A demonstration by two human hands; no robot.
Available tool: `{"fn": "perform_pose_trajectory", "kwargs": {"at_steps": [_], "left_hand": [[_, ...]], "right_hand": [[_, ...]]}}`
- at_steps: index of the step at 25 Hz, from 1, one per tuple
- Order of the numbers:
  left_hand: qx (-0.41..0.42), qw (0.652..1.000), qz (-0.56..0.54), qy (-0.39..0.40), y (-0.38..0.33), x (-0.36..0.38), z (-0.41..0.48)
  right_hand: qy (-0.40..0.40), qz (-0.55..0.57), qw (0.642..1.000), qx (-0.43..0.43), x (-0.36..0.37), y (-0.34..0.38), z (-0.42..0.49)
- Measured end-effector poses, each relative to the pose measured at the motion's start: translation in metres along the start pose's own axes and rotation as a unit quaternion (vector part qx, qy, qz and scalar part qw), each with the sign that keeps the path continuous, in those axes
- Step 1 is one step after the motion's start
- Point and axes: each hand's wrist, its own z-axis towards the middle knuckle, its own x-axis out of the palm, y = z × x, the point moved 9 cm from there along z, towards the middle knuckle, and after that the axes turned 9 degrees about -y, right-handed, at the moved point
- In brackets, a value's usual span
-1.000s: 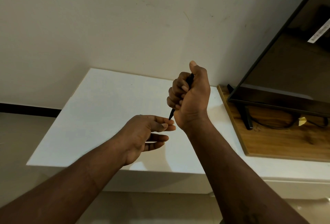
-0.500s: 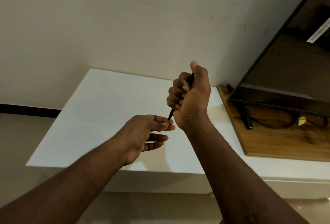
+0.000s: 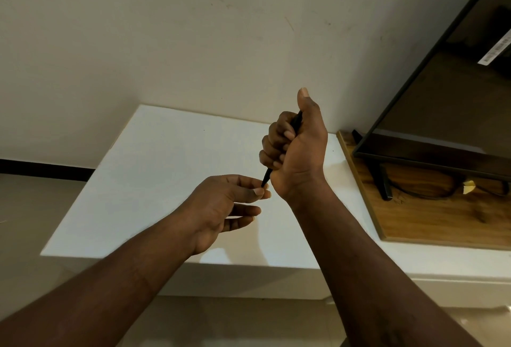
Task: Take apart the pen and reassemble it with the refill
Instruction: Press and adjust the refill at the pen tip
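1. Head view: the right hand (image 3: 297, 153) is closed in a fist around a black pen (image 3: 266, 176), fingers curled and pressed together and the thumb raised along the barrel; only the pen's tapered lower end and a short dark stretch near the thumb show.
2. Just below it, the left hand (image 3: 221, 205) pinches the pen's tip between thumb and forefinger, while the other fingers are loosely spread beneath.
3. Both hands hold the pen in the air above the white desk (image 3: 154, 180), over its right half and nearer the front edge than the wall; nothing rests on the bare surface in view.
4. A wooden board (image 3: 431, 222) lies at the desk's right end, carrying a dark screen (image 3: 442, 114) on its stand.
5. Progress, as a judgement: the pen looks to be in one piece, and no loose part or refill can be seen anywhere, so disassembly appears to be only starting at the tip.
6. Left to do, by that reading: free the tip section, draw out the refill, then refit the refill and close the pen.
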Motion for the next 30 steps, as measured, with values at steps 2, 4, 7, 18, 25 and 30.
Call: {"fn": "perform_pose_trajectory", "kwargs": {"at_steps": [2, 4, 7, 18, 25, 30], "left_hand": [[0.012, 1.0, 0.008, -0.001, -0.001, -0.001, 0.002], [0.038, 0.999, 0.026, -0.006, -0.003, -0.002, 0.003], [0.101, 0.991, 0.084, -0.029, -0.01, -0.005, 0.004], [0.22, 0.958, 0.17, -0.075, -0.028, -0.007, 0.001], [0.228, 0.954, 0.174, -0.084, -0.03, -0.006, 0.0], [0.237, 0.95, 0.184, -0.085, -0.032, -0.007, -0.002]], "right_hand": [[0.002, 0.003, 1.0, 0.004, 0.0, -0.001, 0.001], [0.004, 0.005, 1.0, 0.001, 0.0, 0.0, 0.002], [0.009, 0.01, 1.0, -0.003, 0.001, 0.0, 0.001], [0.012, 0.063, 0.998, 0.019, -0.006, 0.002, 0.005], [0.022, 0.063, 0.998, 0.009, -0.005, 0.003, 0.006], [0.026, 0.064, 0.997, 0.019, -0.005, 0.001, 0.006]]}}
